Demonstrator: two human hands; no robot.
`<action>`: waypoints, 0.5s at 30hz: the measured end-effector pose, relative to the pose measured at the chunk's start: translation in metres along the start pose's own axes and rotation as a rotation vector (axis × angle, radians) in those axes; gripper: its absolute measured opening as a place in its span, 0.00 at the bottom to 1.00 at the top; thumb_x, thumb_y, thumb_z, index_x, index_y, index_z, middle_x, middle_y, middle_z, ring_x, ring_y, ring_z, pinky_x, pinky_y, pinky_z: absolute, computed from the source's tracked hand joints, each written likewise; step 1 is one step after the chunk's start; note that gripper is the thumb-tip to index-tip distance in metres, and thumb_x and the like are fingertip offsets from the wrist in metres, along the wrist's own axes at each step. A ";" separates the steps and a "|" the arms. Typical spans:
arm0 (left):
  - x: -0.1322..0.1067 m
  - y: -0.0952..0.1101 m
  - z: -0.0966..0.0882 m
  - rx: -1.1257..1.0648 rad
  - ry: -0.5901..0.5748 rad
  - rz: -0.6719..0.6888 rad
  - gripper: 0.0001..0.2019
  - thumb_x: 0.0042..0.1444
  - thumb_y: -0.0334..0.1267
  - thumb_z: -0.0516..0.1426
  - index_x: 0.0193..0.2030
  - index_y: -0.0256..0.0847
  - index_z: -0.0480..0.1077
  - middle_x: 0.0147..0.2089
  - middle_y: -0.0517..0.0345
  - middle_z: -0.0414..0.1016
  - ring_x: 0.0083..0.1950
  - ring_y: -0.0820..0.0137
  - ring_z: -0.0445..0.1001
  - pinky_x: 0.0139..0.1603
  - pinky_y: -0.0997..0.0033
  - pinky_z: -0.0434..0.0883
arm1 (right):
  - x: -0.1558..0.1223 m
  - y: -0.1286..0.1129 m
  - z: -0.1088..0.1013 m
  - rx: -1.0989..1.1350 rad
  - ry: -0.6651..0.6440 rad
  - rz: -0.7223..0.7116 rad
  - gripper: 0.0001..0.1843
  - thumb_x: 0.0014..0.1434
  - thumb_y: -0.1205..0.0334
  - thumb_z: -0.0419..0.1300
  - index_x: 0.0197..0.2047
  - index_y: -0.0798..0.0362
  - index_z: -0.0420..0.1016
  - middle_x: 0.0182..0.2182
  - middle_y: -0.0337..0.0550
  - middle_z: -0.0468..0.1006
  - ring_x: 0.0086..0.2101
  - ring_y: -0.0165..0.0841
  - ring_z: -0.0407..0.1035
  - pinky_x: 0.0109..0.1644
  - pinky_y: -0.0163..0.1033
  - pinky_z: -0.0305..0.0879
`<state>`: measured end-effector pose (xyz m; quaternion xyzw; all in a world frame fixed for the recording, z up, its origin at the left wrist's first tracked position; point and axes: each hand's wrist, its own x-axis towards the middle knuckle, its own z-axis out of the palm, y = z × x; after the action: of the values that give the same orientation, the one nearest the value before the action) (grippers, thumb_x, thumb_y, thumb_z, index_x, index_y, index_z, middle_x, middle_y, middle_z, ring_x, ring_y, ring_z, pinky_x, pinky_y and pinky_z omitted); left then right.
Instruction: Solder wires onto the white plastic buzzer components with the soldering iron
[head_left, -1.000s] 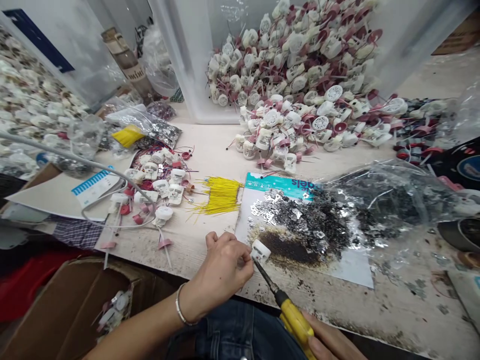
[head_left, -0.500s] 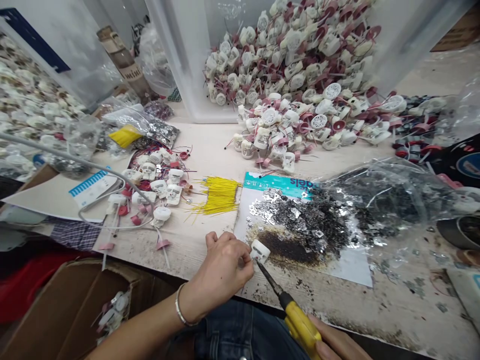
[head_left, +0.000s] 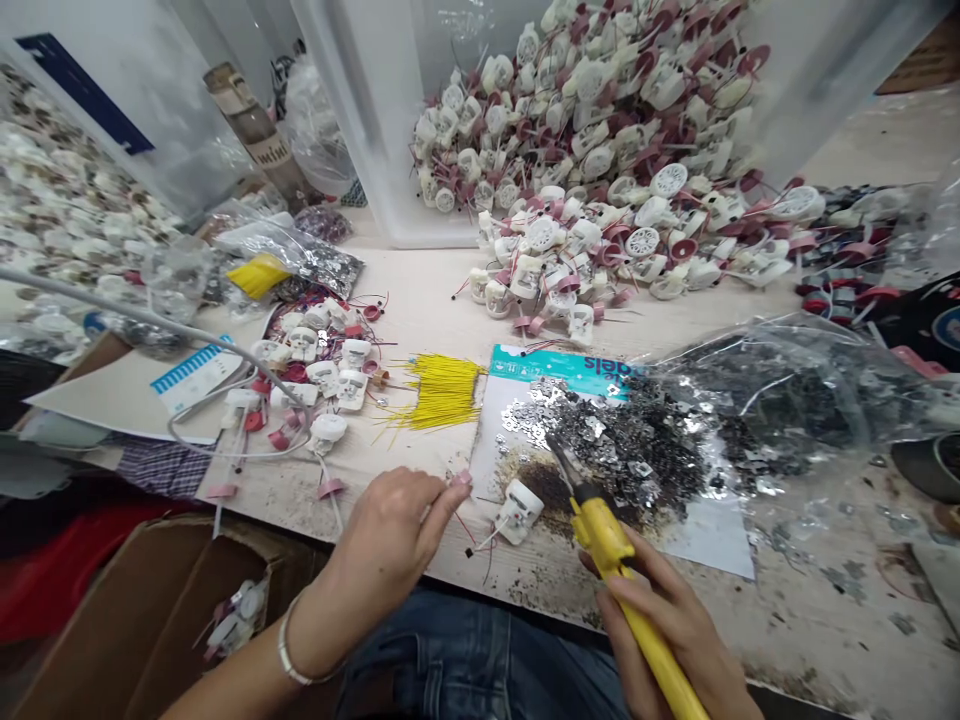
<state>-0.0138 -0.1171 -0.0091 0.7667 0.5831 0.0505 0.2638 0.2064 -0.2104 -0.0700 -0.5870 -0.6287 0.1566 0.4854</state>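
In the head view, the tool and the left hand have parted from the white housing. A half second ago the left fingers were at the housing with the tip of the yellow-handled tool against it; now the housing lies on its own near the work surface's edge, to the right of the left hand and apart from its fingertips. Its wires trail back toward those fingers, with a small black piece at one end.

The left thumb and index finger come close together beside a small pink piece; whether they pinch it, I cannot tell. The right hand has its fingers wrapped around the tool's handle. The tip has swung forward of both hands to the near edge of the silver metal pieces; contact there is unclear.

For the work, this looks like a break in the contact between tool and housing. The bundle of yellow wires lies beyond the left fingertips, untouched, beside the white sheet under the metal pieces.
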 end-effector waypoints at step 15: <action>0.043 0.006 0.028 0.104 0.053 0.153 0.09 0.63 0.34 0.53 0.38 0.42 0.75 0.34 0.56 0.78 0.41 0.64 0.71 0.49 0.56 0.53 | 0.028 0.012 0.053 0.145 -0.030 -0.188 0.11 0.52 0.78 0.60 0.29 0.53 0.65 0.55 0.45 0.64 0.49 0.31 0.70 0.49 0.34 0.73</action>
<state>0.0159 -0.0884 -0.0399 0.8201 0.5314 0.0605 0.2033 0.1758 -0.1622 -0.0922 -0.4865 -0.6752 0.1642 0.5296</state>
